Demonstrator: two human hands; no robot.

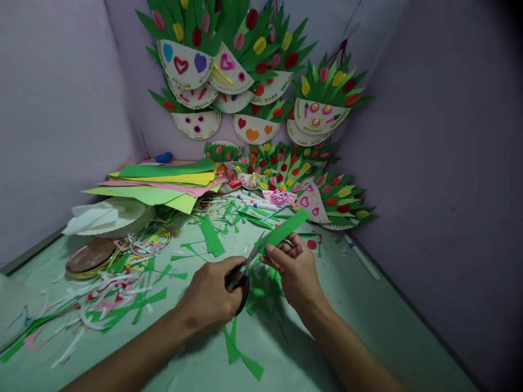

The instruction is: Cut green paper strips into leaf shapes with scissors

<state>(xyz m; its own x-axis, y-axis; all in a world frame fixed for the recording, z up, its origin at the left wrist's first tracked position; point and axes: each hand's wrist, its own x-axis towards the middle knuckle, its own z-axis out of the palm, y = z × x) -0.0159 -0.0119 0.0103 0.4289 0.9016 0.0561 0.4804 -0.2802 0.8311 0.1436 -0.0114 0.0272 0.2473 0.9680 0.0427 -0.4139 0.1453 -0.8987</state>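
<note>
My left hand (212, 291) is closed round the black handles of a pair of scissors (244, 286). Its blades point up and to the right, against the near end of a green paper strip (288, 226). That strip is pinched between the thumb and fingers of my right hand (296, 267), slanting up to the right above the table. Beneath both hands lie cut green paper scraps (265, 291), partly in shadow. More green offcuts (241, 351) lie nearer to me.
Stacked coloured paper (163, 177) stands at the back left, beside white paper plates (118, 218). A round lid (90, 258) sits among paper trimmings (122, 294). Marker pens (257, 201) lie at the back. Decorated half-plate crafts (188, 65) hang on the wall; another marker (363, 258) is at right.
</note>
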